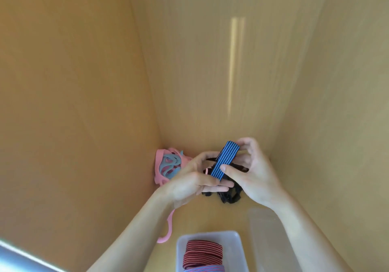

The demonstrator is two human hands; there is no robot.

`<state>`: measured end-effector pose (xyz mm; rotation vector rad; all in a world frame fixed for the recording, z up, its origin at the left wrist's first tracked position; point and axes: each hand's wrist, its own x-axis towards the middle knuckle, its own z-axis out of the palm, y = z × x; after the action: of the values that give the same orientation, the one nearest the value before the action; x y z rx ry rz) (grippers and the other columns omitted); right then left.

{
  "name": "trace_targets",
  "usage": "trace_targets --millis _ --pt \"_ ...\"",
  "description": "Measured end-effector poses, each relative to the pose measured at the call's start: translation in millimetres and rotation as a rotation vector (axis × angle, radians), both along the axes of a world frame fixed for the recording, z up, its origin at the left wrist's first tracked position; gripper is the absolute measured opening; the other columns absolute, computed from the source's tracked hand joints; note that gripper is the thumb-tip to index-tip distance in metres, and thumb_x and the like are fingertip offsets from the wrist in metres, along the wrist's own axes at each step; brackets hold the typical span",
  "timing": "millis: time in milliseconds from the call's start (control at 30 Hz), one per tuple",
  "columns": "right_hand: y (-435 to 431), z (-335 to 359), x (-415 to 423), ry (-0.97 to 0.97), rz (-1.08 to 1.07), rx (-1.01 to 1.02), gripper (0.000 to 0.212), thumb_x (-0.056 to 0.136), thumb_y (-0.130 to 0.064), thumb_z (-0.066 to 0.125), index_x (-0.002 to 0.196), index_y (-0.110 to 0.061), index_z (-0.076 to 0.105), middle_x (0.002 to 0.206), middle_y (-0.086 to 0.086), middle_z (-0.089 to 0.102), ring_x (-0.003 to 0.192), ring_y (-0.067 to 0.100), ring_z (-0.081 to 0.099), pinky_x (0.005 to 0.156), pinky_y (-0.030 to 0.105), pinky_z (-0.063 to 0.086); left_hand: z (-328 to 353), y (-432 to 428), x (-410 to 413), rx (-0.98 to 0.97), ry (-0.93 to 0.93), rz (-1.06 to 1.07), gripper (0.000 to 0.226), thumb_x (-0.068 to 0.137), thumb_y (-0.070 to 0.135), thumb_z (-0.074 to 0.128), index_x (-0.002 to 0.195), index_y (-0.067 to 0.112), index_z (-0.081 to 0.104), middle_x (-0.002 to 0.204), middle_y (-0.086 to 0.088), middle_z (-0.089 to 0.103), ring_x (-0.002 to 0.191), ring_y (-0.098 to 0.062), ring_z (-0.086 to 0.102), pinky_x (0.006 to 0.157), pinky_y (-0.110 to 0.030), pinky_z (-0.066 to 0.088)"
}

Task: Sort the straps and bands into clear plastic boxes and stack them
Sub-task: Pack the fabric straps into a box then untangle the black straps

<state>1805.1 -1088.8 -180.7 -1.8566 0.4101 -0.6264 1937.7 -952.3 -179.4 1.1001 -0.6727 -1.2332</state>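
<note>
A blue band with black stripes (224,160), folded flat, is held upright between both hands above the wooden surface. My left hand (195,182) holds its lower end, fingers under it. My right hand (252,170) pinches it with the thumb on its front and fingers behind its top. Under the hands lies a tangle of black straps (229,196). A clear plastic box (235,248) at the bottom centre holds red-and-black striped bands (203,254) and a bluish striped band (205,269).
A heap of pink and light-blue bands (168,165) lies in the back left corner. One pink band (167,232) trails toward the box under my left forearm. A clear lid (263,234) lies right of the box. Wooden walls close in left, back and right.
</note>
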Motion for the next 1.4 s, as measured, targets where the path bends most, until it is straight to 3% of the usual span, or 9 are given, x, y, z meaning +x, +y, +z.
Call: trace_targets --millis 133,300,433,567,633,800,1067,1233,1400 --pt "4.4 -21.8 -7.9 0.056 -0.117 0.071 0.053 0.078 -0.019 0.083 0.105 -0.033 0.04 0.108 0.0 0.066 0.096 0.011 0.069 0.085 0.027 0.055 -17.2 4.4 -7.8 0.051 0.002 0.207 0.041 0.078 -0.015 0.055 0.113 0.005 0.054 0.122 -0.019 0.052 0.102 -0.044 0.071 0.091 -0.039 0.06" --pt "12.6 -41.6 -18.5 0.158 -0.282 0.142 0.051 0.081 -0.011 0.081 0.109 -0.016 0.039 0.093 0.004 0.064 0.068 -0.005 0.063 0.06 0.009 0.047 -42.5 -1.4 -27.6 0.16 -0.397 0.242 0.033 0.084 -0.016 0.068 0.102 0.007 0.054 0.112 -0.021 0.065 0.094 -0.034 0.075 0.088 -0.043 0.06" --pt "18.3 -57.1 -39.0 0.303 -0.331 0.14 0.055 0.081 -0.022 0.083 0.114 -0.021 0.039 0.09 0.002 0.065 0.06 -0.006 0.061 0.049 0.006 0.04 -65.4 -0.1 -36.5 0.252 -0.61 0.221 0.034 0.084 -0.007 0.073 0.094 0.022 0.059 0.1 0.001 0.069 0.086 -0.019 0.076 0.083 -0.036 0.057" --pt "23.2 -77.7 -62.5 0.371 -0.365 0.16 0.052 0.078 -0.031 0.086 0.106 -0.031 0.043 0.094 -0.003 0.068 0.074 0.011 0.072 0.055 0.012 0.049 -84.0 3.2 -44.0 0.291 -0.742 0.082 0.033 0.085 0.0 0.072 0.088 0.031 0.06 0.094 0.006 0.071 0.078 -0.008 0.073 0.07 -0.019 0.056" --pt "27.3 -89.6 -72.9 0.392 -0.339 0.219 0.047 0.08 -0.029 0.085 0.104 -0.034 0.046 0.095 -0.002 0.069 0.08 0.016 0.073 0.074 0.032 0.06 -91.0 2.7 -45.4 0.301 -0.848 0.017 0.031 0.085 0.004 0.074 0.087 0.032 0.06 0.096 0.008 0.068 0.076 -0.005 0.071 0.066 -0.014 0.052" --pt "40.0 -106.9 -107.2 0.417 -0.313 0.261 0.022 0.092 -0.015 0.071 0.104 -0.026 0.057 0.088 0.0 0.072 0.081 0.021 0.072 0.084 0.053 0.056 -100.3 2.0 -40.5 0.345 -0.937 -0.143 0.024 0.085 0.003 0.074 0.096 0.024 0.069 0.099 0.006 0.071 0.078 -0.008 0.07 0.077 -0.029 0.058" --pt "81.2 -100.3 -142.7 0.526 -0.322 -0.107 0.02 0.083 -0.029 0.078 0.089 -0.032 0.058 0.081 -0.027 0.066 0.073 -0.002 0.062 0.062 0.009 0.043 -101.3 -12.5 -45.6 0.34 -1.113 -0.389 0.03 0.089 0.0 0.066 0.105 0.024 0.076 0.091 0.013 0.071 0.08 0.0 0.067 0.075 -0.024 0.058" --pt "93.9 -106.1 -140.9 0.59 -0.299 -0.26 0.031 0.082 -0.05 0.076 0.094 -0.03 0.056 0.076 -0.014 0.06 0.075 0.004 0.059 0.067 0.024 0.048 -106.6 -21.3 -54.1 0.256 -1.337 -0.459 0.041 0.083 -0.009 0.056 0.105 0.019 0.075 0.105 0.001 0.069 0.093 -0.014 0.058 0.083 -0.032 0.051" --pt "96.5 -115.2 -136.8 0.58 -0.244 -0.498 0.056 0.082 -0.045 0.079 0.13 -0.03 0.056 0.079 -0.01 0.064 0.071 0.01 0.063 0.059 0.023 0.047 -101.7 -25.5 -59.0 0.151 -1.462 -0.559 0.058 0.079 -0.011 0.048 0.108 0.033 0.072 0.096 0.003 0.049 0.087 -0.025 0.059 0.072 -0.031 0.041"
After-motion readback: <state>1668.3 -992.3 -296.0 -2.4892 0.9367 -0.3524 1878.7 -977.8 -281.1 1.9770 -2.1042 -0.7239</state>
